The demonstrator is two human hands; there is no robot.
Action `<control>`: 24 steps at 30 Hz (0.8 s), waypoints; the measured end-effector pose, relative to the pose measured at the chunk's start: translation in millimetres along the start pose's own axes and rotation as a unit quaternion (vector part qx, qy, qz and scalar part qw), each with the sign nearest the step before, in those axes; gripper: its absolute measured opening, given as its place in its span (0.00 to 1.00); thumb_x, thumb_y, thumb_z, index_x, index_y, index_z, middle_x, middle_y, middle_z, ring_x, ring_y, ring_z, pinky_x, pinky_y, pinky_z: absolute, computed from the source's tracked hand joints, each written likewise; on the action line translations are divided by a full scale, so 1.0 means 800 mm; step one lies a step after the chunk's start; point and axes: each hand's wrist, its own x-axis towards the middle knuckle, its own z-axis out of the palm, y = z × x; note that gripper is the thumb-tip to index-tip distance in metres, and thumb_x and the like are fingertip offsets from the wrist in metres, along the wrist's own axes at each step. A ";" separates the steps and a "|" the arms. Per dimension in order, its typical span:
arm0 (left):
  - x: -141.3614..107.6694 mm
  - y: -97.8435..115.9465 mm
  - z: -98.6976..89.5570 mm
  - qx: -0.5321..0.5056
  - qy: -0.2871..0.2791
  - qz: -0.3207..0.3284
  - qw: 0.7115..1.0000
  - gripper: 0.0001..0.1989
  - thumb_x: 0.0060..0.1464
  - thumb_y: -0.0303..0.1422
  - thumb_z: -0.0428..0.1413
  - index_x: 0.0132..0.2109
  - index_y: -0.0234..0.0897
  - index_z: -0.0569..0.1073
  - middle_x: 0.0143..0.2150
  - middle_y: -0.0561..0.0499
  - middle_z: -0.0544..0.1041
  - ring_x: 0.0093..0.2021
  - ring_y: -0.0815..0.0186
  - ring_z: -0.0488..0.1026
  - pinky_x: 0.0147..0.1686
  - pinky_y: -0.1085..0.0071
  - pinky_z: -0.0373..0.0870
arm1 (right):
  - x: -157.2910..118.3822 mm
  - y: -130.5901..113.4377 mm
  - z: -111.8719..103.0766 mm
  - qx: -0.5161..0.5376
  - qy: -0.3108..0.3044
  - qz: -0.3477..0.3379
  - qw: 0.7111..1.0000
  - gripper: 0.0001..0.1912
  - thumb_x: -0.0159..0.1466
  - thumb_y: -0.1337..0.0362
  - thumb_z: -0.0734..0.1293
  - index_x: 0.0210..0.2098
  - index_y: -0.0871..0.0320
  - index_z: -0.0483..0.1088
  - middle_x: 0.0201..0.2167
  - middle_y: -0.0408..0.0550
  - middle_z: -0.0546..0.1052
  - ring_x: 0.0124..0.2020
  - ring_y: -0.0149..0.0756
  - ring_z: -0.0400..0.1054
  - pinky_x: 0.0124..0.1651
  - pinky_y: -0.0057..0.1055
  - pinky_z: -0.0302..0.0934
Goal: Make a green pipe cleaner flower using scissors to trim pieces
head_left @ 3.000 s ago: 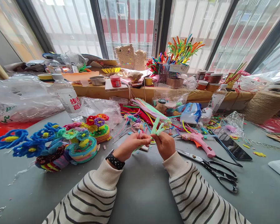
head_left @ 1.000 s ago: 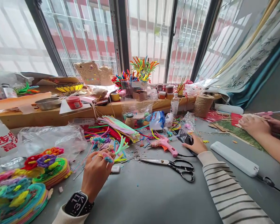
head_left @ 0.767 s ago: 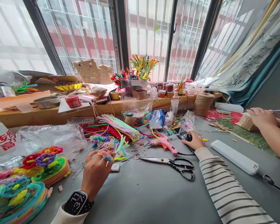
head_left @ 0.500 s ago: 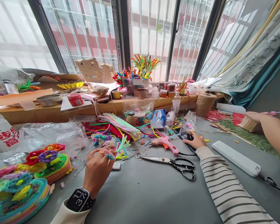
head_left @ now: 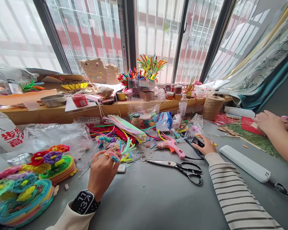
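My left hand (head_left: 102, 172), with a watch on its wrist, is closed over a pile of pipe-cleaner pieces left of centre. A pale green pipe-cleaner bundle (head_left: 128, 147) and a pink and blue piece (head_left: 114, 157) show at its fingers; what the fingertips grip is hidden. My right hand (head_left: 206, 145) rests with its fingers apart on a dark phone-like object (head_left: 196, 141), beside a black cable. Left of it lies a pink glue gun (head_left: 172, 147). Large black-handled scissors (head_left: 176, 166) lie between my hands, and small scissors (head_left: 141, 156) lie near their tip.
Layered colourful flower pieces (head_left: 26, 198) are stacked at the left. A white power strip (head_left: 244, 163) lies right of my sleeve. Another person's hands (head_left: 270, 123) are over a green mat at the far right. A twine spool (head_left: 212, 107) stands at the back.
The view has shifted slightly. My right hand's fingers have moved over the dark object. The other person's hands have come together at the far right.
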 end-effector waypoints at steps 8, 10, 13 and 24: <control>-0.003 -0.001 0.004 -0.003 -0.016 -0.009 1.000 0.07 0.50 0.30 0.47 0.30 0.38 0.69 0.27 0.52 0.75 0.30 0.67 0.70 0.41 0.64 0.60 | 0.007 -0.004 -0.001 0.009 -0.063 0.006 0.998 0.36 0.47 0.47 0.60 0.51 0.57 0.54 0.47 0.51 0.66 0.47 0.49 0.58 0.45 0.40 0.53; -0.003 -0.002 0.004 -0.006 -0.019 -0.008 1.000 0.06 0.50 0.30 0.47 0.30 0.37 0.69 0.28 0.52 0.75 0.30 0.67 0.70 0.41 0.64 0.60 | 0.010 -0.012 0.000 -0.012 -0.076 0.005 0.997 0.36 0.46 0.45 0.60 0.51 0.55 0.54 0.47 0.50 0.66 0.47 0.51 0.57 0.44 0.43 0.52; -0.002 -0.001 0.004 -0.011 -0.013 -0.003 1.000 0.06 0.50 0.30 0.47 0.30 0.37 0.68 0.27 0.52 0.75 0.28 0.67 0.70 0.40 0.64 0.60 | 0.013 -0.017 0.001 -0.023 -0.078 0.000 0.997 0.37 0.45 0.45 0.60 0.51 0.55 0.55 0.47 0.50 0.66 0.48 0.52 0.56 0.44 0.44 0.52; -0.002 0.000 0.002 -0.009 -0.029 -0.004 1.000 0.07 0.50 0.30 0.46 0.30 0.37 0.69 0.28 0.52 0.76 0.31 0.66 0.71 0.41 0.64 0.60 | 0.013 -0.019 -0.004 -0.003 -0.080 0.021 0.997 0.36 0.45 0.47 0.62 0.50 0.54 0.56 0.45 0.50 0.68 0.46 0.52 0.58 0.41 0.43 0.54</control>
